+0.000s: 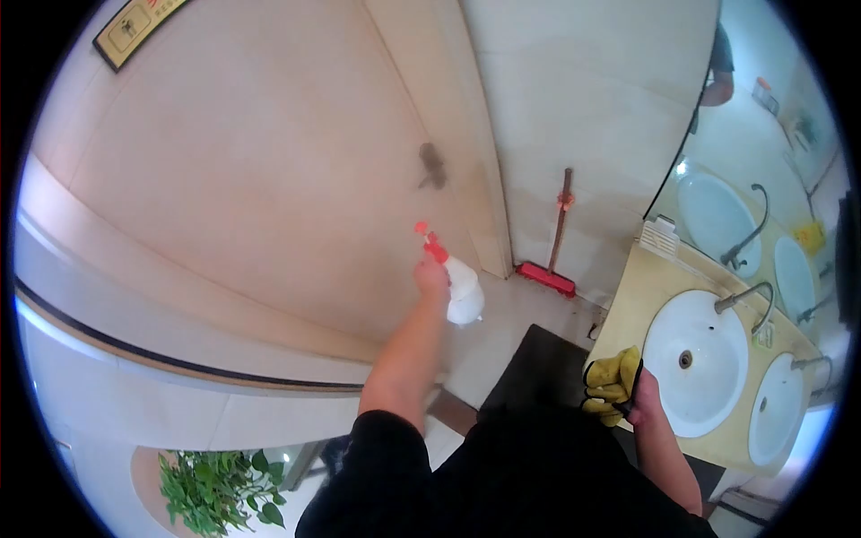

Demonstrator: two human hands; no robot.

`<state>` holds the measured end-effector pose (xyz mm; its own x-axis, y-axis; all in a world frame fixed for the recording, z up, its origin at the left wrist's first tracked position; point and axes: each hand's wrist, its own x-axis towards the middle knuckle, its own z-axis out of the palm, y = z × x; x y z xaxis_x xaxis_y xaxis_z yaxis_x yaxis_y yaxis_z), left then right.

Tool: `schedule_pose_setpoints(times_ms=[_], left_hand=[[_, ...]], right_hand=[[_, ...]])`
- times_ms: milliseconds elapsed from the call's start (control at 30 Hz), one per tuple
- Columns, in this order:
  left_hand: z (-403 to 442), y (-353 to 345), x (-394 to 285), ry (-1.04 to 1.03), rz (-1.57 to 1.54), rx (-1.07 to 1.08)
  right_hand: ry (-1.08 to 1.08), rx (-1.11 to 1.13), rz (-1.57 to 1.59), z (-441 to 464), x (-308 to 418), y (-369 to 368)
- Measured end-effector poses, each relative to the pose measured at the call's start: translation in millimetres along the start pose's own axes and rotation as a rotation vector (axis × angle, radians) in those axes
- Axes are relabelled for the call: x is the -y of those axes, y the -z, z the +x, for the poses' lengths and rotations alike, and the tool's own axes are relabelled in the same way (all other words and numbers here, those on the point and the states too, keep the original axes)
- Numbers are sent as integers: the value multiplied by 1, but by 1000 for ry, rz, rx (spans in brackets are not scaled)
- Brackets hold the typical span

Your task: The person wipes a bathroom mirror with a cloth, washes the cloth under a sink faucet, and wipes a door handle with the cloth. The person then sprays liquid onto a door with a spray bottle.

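Observation:
My left hand (432, 276) is closed round the neck of a white spray bottle (465, 291) with a red trigger head. The bottle is tilted, its nozzle toward the beige door (269, 179), below the dark door handle (432, 166). At the counter's near edge my right hand (643, 399) grips a bunched pair of yellow and black gloves (613, 381). The gloves cover part of its fingers. They are beside the nearer white sink (697, 363).
A red broom (547, 276) leans on the wall. On the floor lies a dark mat (538, 368). The counter (646, 285) holds two sinks with curved faucets, under a mirror (762, 125). A green plant (220, 489) is at the lower left.

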<state>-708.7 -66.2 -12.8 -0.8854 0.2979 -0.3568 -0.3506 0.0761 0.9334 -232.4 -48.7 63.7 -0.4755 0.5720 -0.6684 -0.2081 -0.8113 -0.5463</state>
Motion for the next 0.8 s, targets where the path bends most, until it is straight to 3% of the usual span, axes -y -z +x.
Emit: schedule_pose_setpoints(times_ms=[200, 300, 367, 400, 467, 700, 767, 800], left_hand=[[-56, 47, 32, 49, -201, -227], [-61, 64, 56, -87, -335, -424], [-52, 77, 70, -333, -164, -569], [-57, 80, 71, -332, -163, -580], [-66, 79, 60, -532, -25, -619], [-41, 73, 11, -598, 344, -410], [5, 75, 14, -360, 316, -214], [20, 66, 11, -355, 317, -199]], right_hand=[[-47, 85, -76, 9, 9, -8], [-75, 123, -88, 11, 14, -20], [-81, 174, -109, 22, 11, -14], [-77, 215, -120, 25, 10, -11], [-100, 231, -117, 25, 11, -12], [-130, 223, -98, 23, 9, -18], [-110, 200, -94, 16, 11, -22], [-92, 177, -93, 14, 12, -27]])
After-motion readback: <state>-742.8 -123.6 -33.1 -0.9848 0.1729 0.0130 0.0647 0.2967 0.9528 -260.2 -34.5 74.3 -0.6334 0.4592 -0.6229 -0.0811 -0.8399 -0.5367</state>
